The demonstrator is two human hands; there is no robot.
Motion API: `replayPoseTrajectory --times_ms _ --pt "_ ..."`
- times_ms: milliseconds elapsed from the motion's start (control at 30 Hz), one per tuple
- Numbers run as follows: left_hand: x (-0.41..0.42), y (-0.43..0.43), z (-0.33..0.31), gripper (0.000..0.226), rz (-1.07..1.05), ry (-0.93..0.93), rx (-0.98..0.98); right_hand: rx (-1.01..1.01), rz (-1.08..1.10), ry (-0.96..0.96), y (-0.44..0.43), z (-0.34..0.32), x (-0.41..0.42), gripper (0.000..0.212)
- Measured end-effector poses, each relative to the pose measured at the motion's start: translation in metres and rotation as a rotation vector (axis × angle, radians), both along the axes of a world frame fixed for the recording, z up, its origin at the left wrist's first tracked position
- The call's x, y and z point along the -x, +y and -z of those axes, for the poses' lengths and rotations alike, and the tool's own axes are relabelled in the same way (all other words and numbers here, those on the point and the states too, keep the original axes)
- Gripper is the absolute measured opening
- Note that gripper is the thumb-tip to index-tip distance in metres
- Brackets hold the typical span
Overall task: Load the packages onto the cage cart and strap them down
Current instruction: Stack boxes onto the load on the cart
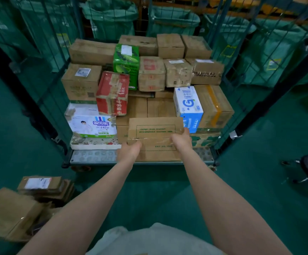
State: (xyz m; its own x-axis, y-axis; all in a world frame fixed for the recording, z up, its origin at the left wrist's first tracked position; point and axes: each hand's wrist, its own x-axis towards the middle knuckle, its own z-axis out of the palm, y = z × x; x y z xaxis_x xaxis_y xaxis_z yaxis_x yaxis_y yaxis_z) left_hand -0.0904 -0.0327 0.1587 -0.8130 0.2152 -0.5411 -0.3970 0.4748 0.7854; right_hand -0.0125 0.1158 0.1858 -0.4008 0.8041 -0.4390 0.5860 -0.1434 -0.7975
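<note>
Green warehouse floor (149, 190), cage cart (94, 157) roughly half stacked. Left hand (129, 150) and right hand (181, 140) clasp brown carton (155, 133) at cart's front edge. More packages (20, 203) wait on floor; no strapping visible yet.

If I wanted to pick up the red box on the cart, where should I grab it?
Probably best to hold the red box by its two long sides, reaching in from the open front of the cage cart. It sits tilted on top of a white box, with a brown carton close on its left, so slide your fingers in carefully there. Its taped top offers no handle.
</note>
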Motion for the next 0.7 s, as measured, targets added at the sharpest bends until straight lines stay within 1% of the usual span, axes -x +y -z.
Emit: replayPoseTrajectory --times_ms 167,367,433,533,633,700 --pt "0.024 0.042 0.007 0.064 -0.007 0.033 0.063 0.022 0.006 0.026 0.039 0.009 0.022 0.074" --pt "0.075 0.092 0.015 0.055 0.009 0.006 0.095 0.045 0.02 0.037 0.081 0.023 0.075 0.071" --pt "0.1 0.108 0.014 0.061 0.014 -0.005 0.092 0.028 0.023 0.024 0.101 0.029 0.101 0.073" --pt "0.149 0.133 0.018 0.067 0.027 -0.023 0.097 0.058 0.023 0.012 0.128 0.036 0.15 0.076" --pt "0.194 0.151 0.023 0.072 0.052 -0.004 0.104 0.08 0.041 0.014 0.145 0.039 0.192 0.085" --pt "0.229 0.164 0.02 0.073 0.063 0.012 0.125 0.074 0.045 0.004 0.158 0.038 0.225 0.086"
